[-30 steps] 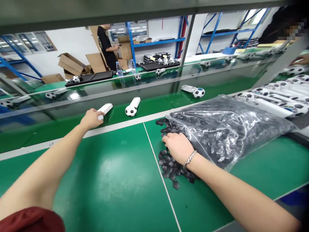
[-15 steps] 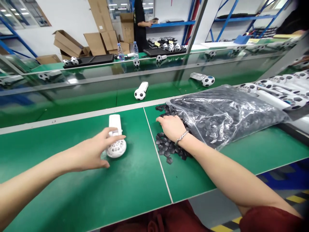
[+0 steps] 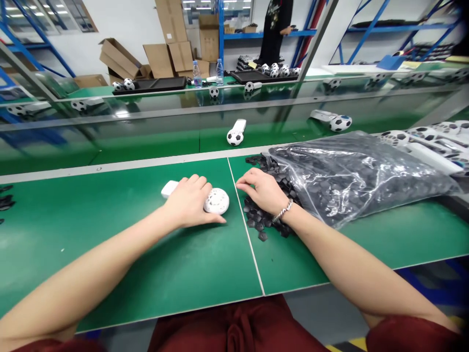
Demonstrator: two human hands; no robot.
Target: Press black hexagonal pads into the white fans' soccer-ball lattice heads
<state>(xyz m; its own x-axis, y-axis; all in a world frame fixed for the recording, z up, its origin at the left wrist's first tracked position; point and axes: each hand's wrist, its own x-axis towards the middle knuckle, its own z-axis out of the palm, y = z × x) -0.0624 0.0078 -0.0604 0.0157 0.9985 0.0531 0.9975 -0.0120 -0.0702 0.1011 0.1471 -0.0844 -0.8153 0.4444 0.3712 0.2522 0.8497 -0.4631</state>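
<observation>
My left hand point(image 3: 189, 201) is wrapped over a white handheld fan point(image 3: 217, 201) lying on the green bench, its round, openwork head showing at my fingers and its handle end to the left. My thumb stretches along the near side of the head. To the right, my right hand point(image 3: 261, 189) has thumb and fingertips pinched together; whatever they hold is too small to make out. Under and beside that hand lies a pile of small black pentagon pieces point(image 3: 258, 220). They spill from the mouth of a clear plastic bag point(image 3: 351, 171) filled with more of them.
Beyond the bench edge, a green conveyor point(image 3: 146, 146) carries a football-patterned fan point(image 3: 235, 134) and another fan point(image 3: 339, 122). More patterned fans point(image 3: 436, 137) are stacked at right. A few black pieces point(image 3: 5, 200) lie far left. A person point(image 3: 274, 29) stands behind.
My left hand has closed over the fan, which has turned from upright to sideways and shifted right. My right hand has drawn back slightly from the pile with fingertips pinched.
</observation>
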